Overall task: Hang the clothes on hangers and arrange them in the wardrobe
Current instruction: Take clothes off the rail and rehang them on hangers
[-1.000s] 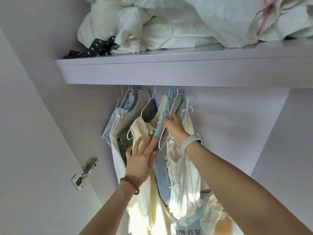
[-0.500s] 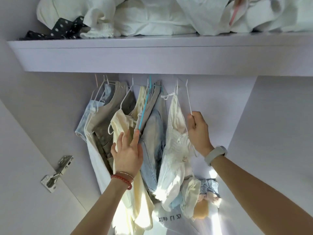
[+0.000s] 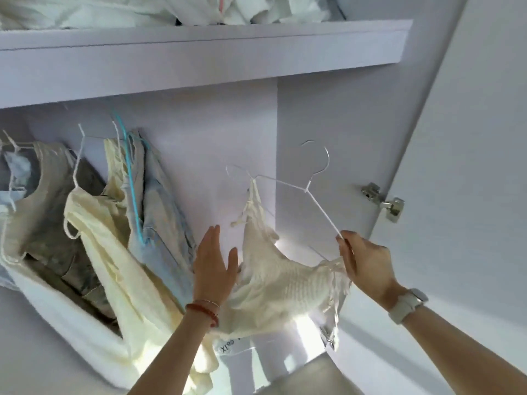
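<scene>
Right hand (image 3: 368,263): fingers curled, pinching the lower right end of a white wire hanger (image 3: 306,191). Hanger off the rail, tilted, hook (image 3: 319,155) pointing up and free in front of the wardrobe back wall (image 3: 214,143).

White knit top (image 3: 282,283): draped on the hanger, one strap over the left shoulder of the wire, the other strap gathered at the right fingers. Body of the top sagging between both hands.

Left hand (image 3: 215,269): flat, fingers straight and together, thumb spread, holding nothing. Positioned just left of the top, at its edge; contact with the fabric impossible to confirm. Red bead bracelet (image 3: 204,307) on the left wrist; pale watch (image 3: 407,305) on the right wrist.

Hung clothes to the left, below the shelf (image 3: 199,52): cream dress (image 3: 114,252) on a white hanger, light denim piece (image 3: 162,212) on a blue hanger (image 3: 129,172), grey-green garment (image 3: 57,218) further left. Well apart from the held hanger.

White bedding (image 3: 114,10) stacked on the shelf. Metal door hinge (image 3: 383,201) on the right panel, beside the open door (image 3: 470,166).
</scene>
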A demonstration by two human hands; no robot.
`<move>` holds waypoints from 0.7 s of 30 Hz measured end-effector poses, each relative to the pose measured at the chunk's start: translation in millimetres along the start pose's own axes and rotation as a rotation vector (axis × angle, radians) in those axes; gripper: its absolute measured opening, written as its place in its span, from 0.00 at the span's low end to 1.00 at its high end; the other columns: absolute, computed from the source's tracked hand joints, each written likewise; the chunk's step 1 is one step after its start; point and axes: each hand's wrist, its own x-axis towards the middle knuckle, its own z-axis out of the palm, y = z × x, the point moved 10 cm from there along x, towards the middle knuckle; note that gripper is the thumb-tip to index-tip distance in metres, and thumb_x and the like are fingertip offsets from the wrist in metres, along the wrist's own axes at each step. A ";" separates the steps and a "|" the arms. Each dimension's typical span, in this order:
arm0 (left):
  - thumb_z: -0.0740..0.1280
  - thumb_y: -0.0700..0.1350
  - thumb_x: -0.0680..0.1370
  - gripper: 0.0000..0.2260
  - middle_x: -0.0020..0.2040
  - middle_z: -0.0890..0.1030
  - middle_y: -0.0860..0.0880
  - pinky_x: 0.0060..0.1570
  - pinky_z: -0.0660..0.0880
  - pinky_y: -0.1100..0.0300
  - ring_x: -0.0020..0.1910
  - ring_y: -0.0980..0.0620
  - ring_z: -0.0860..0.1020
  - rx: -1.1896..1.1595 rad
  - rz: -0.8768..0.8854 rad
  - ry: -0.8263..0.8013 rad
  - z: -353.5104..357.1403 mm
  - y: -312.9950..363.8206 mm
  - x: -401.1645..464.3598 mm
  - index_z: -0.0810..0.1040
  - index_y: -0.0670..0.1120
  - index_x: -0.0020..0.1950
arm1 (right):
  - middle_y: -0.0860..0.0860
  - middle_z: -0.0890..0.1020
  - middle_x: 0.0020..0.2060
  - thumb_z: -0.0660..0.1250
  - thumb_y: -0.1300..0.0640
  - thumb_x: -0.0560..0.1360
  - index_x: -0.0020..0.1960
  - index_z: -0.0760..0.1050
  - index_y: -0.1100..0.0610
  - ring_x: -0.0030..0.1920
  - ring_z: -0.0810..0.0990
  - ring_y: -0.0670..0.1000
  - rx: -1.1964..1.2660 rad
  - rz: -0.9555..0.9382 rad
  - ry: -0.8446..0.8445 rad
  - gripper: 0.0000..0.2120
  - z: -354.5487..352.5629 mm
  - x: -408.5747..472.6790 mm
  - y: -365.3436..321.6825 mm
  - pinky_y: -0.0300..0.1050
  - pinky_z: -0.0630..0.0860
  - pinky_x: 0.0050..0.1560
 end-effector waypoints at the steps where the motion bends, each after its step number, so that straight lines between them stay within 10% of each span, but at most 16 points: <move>1: 0.54 0.54 0.77 0.29 0.73 0.60 0.39 0.70 0.57 0.50 0.72 0.42 0.59 -0.043 0.007 -0.086 17.2 1.6 -3.3 0.57 0.37 0.72 | 0.52 0.76 0.22 0.50 0.51 0.79 0.42 0.77 0.63 0.19 0.74 0.52 -0.042 0.008 0.041 0.22 -20.3 -8.0 3.4 0.37 0.68 0.20; 3: 0.48 0.64 0.76 0.37 0.75 0.54 0.41 0.72 0.52 0.53 0.74 0.45 0.53 -0.097 0.036 -0.246 49.7 9.2 -4.7 0.50 0.38 0.74 | 0.51 0.74 0.19 0.46 0.50 0.81 0.44 0.76 0.63 0.17 0.72 0.53 -0.090 0.039 0.080 0.24 -57.9 -18.6 9.7 0.36 0.65 0.20; 10: 0.59 0.51 0.79 0.29 0.75 0.54 0.49 0.72 0.51 0.57 0.74 0.52 0.53 -0.382 0.073 -0.493 125.9 90.6 8.2 0.51 0.45 0.75 | 0.54 0.75 0.20 0.44 0.49 0.81 0.51 0.64 0.57 0.17 0.71 0.56 -0.224 0.137 0.177 0.14 -180.6 -54.1 24.8 0.40 0.68 0.19; 13: 0.58 0.48 0.80 0.16 0.61 0.75 0.46 0.59 0.66 0.59 0.64 0.46 0.71 -0.499 0.073 -0.651 160.1 136.6 -31.0 0.69 0.42 0.64 | 0.56 0.75 0.20 0.48 0.51 0.80 0.52 0.69 0.61 0.17 0.70 0.57 -0.330 0.233 0.195 0.16 -221.4 -88.2 33.8 0.42 0.69 0.19; 17: 0.58 0.42 0.80 0.11 0.45 0.75 0.31 0.45 0.68 0.48 0.48 0.44 0.76 -0.586 0.142 -0.710 177.4 184.1 -100.2 0.73 0.35 0.44 | 0.58 0.77 0.23 0.52 0.54 0.77 0.49 0.74 0.70 0.19 0.74 0.60 -0.488 0.452 0.181 0.20 -272.4 -155.1 62.1 0.49 0.72 0.20; 21: 0.58 0.40 0.80 0.16 0.26 0.65 0.54 0.32 0.64 0.67 0.26 0.62 0.66 -0.665 0.297 -0.804 181.1 240.0 -168.2 0.65 0.50 0.33 | 0.60 0.77 0.25 0.52 0.56 0.77 0.50 0.72 0.69 0.21 0.75 0.62 -0.634 0.763 0.242 0.18 -332.6 -256.9 87.8 0.52 0.72 0.22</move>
